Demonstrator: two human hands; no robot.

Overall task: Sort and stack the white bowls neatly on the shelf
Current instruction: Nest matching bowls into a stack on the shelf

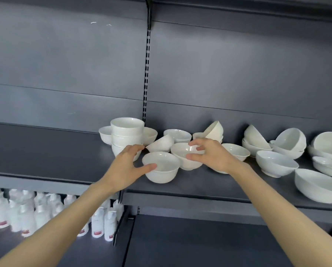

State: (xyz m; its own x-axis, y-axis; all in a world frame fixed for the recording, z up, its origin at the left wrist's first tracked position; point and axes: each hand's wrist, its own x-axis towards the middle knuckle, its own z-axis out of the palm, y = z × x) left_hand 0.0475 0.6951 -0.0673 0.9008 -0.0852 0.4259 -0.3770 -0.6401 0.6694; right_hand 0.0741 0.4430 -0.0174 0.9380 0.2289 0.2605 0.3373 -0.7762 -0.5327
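Observation:
Many white bowls lie jumbled on a dark grey shelf (65, 151). A stack of deep bowls (127, 132) stands at the left of the group. In front sits a small bowl (164, 168); my left hand (125, 166) has its thumb against this bowl's near rim, and its fingers stretch toward the foot of the stack. Behind it is a wide shallow bowl (180, 153). My right hand (213, 157) hovers over that bowl's right side with thumb and fingers curved apart, gripping nothing that I can see.
Larger bowls (276, 162) crowd the shelf's right part, some tilted or nested, and one big bowl (319, 186) sits near the front edge. Several white bottles (45, 212) stand on the lower shelf at the left. Another shelf hangs overhead.

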